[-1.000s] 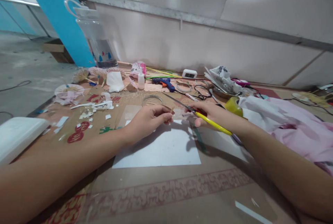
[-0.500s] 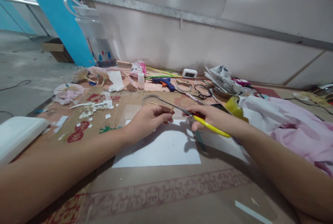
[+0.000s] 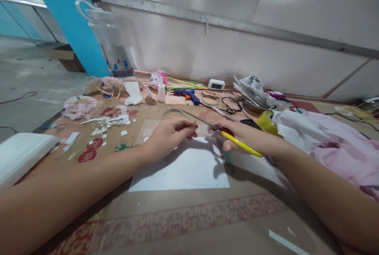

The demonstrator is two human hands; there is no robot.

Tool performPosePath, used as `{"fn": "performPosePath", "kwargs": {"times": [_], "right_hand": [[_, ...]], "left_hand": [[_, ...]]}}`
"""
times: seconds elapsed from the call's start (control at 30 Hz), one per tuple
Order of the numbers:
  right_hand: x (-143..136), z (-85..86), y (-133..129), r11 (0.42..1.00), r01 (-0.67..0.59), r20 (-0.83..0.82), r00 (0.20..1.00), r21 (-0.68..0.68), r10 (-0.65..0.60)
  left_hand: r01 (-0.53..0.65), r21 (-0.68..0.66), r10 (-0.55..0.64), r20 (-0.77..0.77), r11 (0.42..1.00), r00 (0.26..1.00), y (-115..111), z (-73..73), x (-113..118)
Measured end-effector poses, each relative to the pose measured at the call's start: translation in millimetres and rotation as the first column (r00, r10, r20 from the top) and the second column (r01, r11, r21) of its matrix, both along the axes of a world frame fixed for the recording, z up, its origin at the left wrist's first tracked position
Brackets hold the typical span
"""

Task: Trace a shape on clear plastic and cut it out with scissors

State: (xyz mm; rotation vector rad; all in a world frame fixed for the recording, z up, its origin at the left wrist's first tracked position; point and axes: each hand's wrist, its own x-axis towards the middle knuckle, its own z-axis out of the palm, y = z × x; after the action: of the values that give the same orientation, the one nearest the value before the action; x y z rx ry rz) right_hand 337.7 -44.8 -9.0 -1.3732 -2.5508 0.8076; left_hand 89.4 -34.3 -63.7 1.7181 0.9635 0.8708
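My left hand (image 3: 173, 133) pinches a thin, light wooden piece (image 3: 194, 122) between thumb and fingertips, above the top of a white paper sheet (image 3: 189, 168). To its right, my right hand (image 3: 239, 134) is closed on yellow-handled scissors (image 3: 241, 143), whose long blades point to the upper left, just behind the left fingertips. Whether the blades touch the piece I cannot tell. The sheet lies flat on brown cardboard (image 3: 166, 215). Behind my hands rests a thin wire coil (image 3: 171, 113).
Behind are a blue glue gun (image 3: 191, 96), a small white bottle (image 3: 161, 91), a water bottle (image 3: 114, 45) and a white timer (image 3: 216, 84). Yellow tape (image 3: 268, 122) and pink cloth (image 3: 334, 140) lie right. Paper scraps (image 3: 99, 129) and a white box (image 3: 25, 158) are left.
My right thumb has shifted slightly right, away from the scissors' pivot. Both hands otherwise stay nearly where they were, and the whole view has shifted slightly.
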Motion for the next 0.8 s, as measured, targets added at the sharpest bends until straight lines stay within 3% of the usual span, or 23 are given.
{"fn": "performPosePath", "kwargs": {"times": [0.4,0.8], "right_hand": [[1.0,0.9,0.9,1.000,0.002,-0.004,1.000,-0.030,-0.002],[-3.8,-2.1,-1.5,0.996,0.056,-0.002,0.998,-0.071,-0.056]], "left_hand": [[0.006,-0.015,-0.006,-0.011,1.000,1.000,-1.9,5.1,0.5],[0.035,-0.013,-0.035,0.036,0.999,0.999,0.1,-1.0,0.6]]}}
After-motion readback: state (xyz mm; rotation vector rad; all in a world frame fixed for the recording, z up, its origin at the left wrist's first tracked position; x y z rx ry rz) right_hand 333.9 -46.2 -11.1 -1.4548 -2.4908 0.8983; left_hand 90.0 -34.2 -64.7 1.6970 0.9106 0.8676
